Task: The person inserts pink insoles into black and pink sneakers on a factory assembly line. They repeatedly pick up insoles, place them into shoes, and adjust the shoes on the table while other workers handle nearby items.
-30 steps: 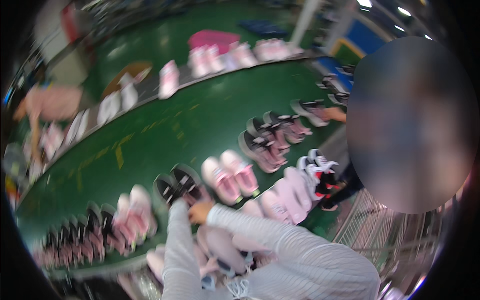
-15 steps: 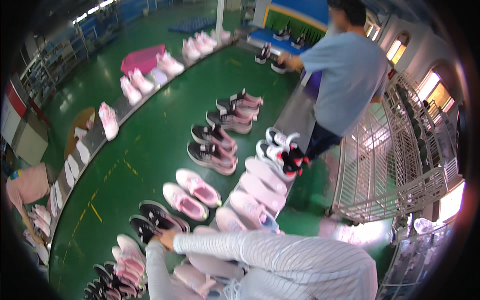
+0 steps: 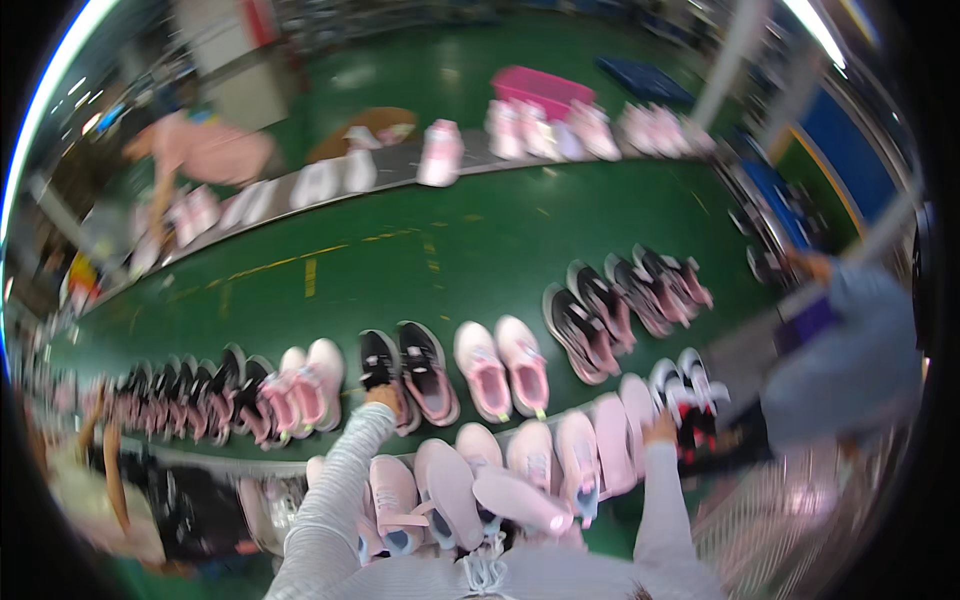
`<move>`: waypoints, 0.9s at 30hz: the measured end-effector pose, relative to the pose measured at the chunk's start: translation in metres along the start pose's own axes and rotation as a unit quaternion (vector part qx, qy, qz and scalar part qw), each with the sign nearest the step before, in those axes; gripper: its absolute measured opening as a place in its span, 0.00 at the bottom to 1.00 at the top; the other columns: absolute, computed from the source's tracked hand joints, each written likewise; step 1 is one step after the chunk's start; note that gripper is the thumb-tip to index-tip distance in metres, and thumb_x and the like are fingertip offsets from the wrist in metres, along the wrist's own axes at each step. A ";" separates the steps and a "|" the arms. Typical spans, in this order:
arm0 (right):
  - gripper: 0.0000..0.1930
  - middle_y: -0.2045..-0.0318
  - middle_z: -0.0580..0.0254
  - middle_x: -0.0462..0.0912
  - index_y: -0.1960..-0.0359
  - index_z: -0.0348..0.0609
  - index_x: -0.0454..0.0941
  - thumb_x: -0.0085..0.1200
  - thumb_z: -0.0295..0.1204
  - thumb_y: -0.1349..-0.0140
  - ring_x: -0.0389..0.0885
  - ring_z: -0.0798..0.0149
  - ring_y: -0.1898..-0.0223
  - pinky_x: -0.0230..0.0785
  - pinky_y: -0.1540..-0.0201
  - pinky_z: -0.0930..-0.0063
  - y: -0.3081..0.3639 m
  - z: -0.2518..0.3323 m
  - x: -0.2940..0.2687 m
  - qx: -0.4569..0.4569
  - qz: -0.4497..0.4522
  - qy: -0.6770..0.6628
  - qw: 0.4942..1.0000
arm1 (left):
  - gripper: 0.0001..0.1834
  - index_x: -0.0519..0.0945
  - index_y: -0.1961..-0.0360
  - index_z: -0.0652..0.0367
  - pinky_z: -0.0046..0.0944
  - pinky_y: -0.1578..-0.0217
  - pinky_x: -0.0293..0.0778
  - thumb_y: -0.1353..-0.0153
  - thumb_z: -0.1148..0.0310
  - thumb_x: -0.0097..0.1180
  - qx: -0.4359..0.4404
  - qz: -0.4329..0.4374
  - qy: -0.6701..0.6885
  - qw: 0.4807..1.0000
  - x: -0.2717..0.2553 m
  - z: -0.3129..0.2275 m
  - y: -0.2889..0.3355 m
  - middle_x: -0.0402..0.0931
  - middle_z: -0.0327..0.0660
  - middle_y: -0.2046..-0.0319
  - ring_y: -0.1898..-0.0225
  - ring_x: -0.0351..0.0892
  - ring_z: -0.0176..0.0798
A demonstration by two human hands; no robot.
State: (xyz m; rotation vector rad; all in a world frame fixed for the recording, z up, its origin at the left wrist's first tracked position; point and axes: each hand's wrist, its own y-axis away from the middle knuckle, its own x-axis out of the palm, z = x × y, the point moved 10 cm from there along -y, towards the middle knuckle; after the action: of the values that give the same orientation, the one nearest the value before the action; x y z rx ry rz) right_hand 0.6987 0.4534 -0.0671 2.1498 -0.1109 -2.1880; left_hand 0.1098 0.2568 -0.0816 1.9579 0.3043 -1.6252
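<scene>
The fingers of the left hand point(image 3: 383, 396) reach to the opening of a black-and-pink shoe point(image 3: 379, 350) and touch it; how closed they are, one cannot tell. This shoe stands on the green desk point(image 3: 400, 270), just beside its mate point(image 3: 428, 365). The right hand point(image 3: 660, 430) is between a pale pink piece point(image 3: 636, 400) and white-black-red shoes point(image 3: 668, 380); whether its blurred fingers hold something is not clear.
</scene>
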 end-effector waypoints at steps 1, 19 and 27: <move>0.36 0.52 0.48 0.61 0.50 0.37 0.55 0.53 0.43 0.60 0.61 0.52 0.52 0.53 0.50 0.65 0.009 0.014 -0.002 0.009 0.070 0.029 0.997 | 0.10 0.74 0.74 0.57 0.39 0.74 0.69 0.51 0.64 0.44 -0.064 -0.133 0.137 0.980 -0.022 0.022 0.019 0.73 0.45 0.72 0.73 0.73 0.41; 0.38 0.59 0.49 0.69 0.47 0.48 0.51 0.56 0.38 0.63 0.70 0.51 0.61 0.62 0.59 0.65 0.016 0.020 -0.032 -0.008 0.138 0.014 0.990 | 0.13 0.71 0.67 0.63 0.42 0.71 0.68 0.55 0.68 0.49 -0.328 -0.231 0.831 0.386 0.027 0.058 0.026 0.72 0.48 0.69 0.68 0.73 0.43; 0.12 0.77 0.64 0.73 0.69 0.34 0.73 0.51 0.27 0.56 0.67 0.75 0.78 0.58 0.75 0.82 0.026 0.078 -0.103 -0.106 0.112 -0.462 0.874 | 0.11 0.76 0.75 0.56 0.42 0.67 0.68 0.58 0.62 0.49 -0.244 -0.091 0.151 0.954 -0.034 0.052 0.046 0.73 0.46 0.74 0.70 0.73 0.47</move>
State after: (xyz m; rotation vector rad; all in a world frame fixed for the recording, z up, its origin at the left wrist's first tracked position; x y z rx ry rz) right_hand 0.6226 0.4378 0.0396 0.7810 -0.1460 -2.6870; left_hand 0.0826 0.1963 -0.0409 1.8150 0.9363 -1.1941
